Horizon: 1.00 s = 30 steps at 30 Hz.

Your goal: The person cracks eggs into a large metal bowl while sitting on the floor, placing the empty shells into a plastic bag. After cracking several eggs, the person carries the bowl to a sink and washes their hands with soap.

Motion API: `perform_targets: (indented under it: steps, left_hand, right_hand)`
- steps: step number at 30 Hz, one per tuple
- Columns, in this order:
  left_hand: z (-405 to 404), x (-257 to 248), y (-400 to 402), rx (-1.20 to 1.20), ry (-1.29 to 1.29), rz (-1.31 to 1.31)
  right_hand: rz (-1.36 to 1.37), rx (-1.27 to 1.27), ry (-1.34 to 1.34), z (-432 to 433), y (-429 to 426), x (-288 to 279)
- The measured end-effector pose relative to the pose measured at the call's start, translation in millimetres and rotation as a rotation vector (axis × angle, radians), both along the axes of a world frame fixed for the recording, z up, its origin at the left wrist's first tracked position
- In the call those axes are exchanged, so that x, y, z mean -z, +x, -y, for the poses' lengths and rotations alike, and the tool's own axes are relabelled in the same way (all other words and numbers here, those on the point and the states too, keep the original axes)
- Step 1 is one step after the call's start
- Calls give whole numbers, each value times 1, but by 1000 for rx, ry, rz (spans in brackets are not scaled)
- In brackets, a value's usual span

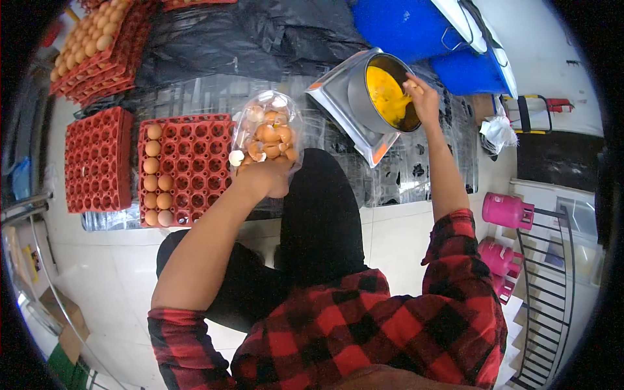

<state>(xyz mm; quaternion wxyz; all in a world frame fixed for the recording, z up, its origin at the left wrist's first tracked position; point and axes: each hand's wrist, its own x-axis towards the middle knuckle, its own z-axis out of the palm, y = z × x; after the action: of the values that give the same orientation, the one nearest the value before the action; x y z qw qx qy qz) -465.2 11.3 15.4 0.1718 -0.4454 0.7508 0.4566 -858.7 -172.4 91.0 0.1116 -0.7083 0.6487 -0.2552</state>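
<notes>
My left hand [273, 178] is at the near edge of a clear plastic bag [292, 109] full of broken eggshells [269, 134]; its fingers are partly hidden, so its grip cannot be told. At the right, my right hand [420, 95] is over the rim of a deep metal pot [360, 92], fingers bent around what looks like an eggshell [413, 87]. Yellow beaten or broken egg [385, 95] lies in the pot, which stands on a scale with a metal platform [336, 90]. Left of the bag, a red egg tray [190, 117] holds several brown eggs [153, 147] in its left columns.
Stacked red trays [97, 161] stand at the left, and a taller stack with brown eggs [90, 41] behind them. Black plastic sheeting [219, 39] covers the back. Blue containers [404, 24] stand behind the pot. Pink gas cylinders [507, 209] are at the right by a metal rack [546, 292].
</notes>
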Motion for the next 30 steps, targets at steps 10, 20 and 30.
perform_targets:
  steps: [10,20,30]
  left_hand:
    - [-7,-23,-1,-77,-100,-33]
    - [-32,-25,-15,-156,-118,-56]
    - [-36,-14,-52,-272,-106,-44]
  right_hand:
    - [71,-3,-156,12,66,-31]
    - [-398,-1136,-20,-86,285,30]
    - [-240,-1541,370,-150,521,120]
